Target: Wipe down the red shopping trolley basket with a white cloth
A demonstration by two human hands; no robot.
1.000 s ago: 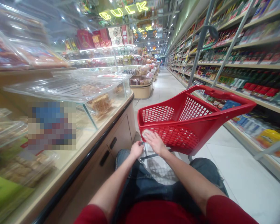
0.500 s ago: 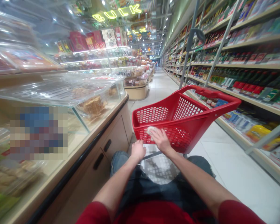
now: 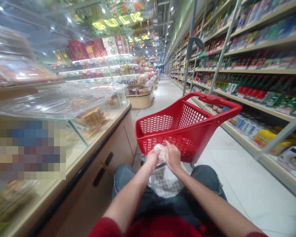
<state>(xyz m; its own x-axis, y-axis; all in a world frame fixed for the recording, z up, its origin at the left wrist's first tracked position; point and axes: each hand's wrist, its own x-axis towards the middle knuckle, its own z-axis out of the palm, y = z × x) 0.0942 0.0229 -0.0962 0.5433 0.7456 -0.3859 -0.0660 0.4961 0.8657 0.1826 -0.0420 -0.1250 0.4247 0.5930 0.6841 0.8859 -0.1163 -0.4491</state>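
A crumpled white cloth or wipe [image 3: 160,152] is bunched between my two hands, close to the side of a red plastic shopping cart [image 3: 198,128]. My left hand [image 3: 152,159] grips its left part. From the other side, the bent fingers of my right hand [image 3: 173,156] press on the wipe. The cart's basket has honeycomb holes in its walls, and its handle points to the right. Both hands are in front of the basket's near wall, above my parted knees. I cannot make out any contact between the wipe and the cart.
To the left runs a wooden display counter [image 3: 123,138] with a black bumper edge and clear lids over packaged food. Tall shelves [image 3: 259,70] of bottles and packets line the right side. White floor tiles [image 3: 215,164] show beside the cart, and an aisle stretches ahead.
My right hand has come down from the cart's wall with the wipe. My left hand has moved up and right and now also holds it. The view has shifted slightly.
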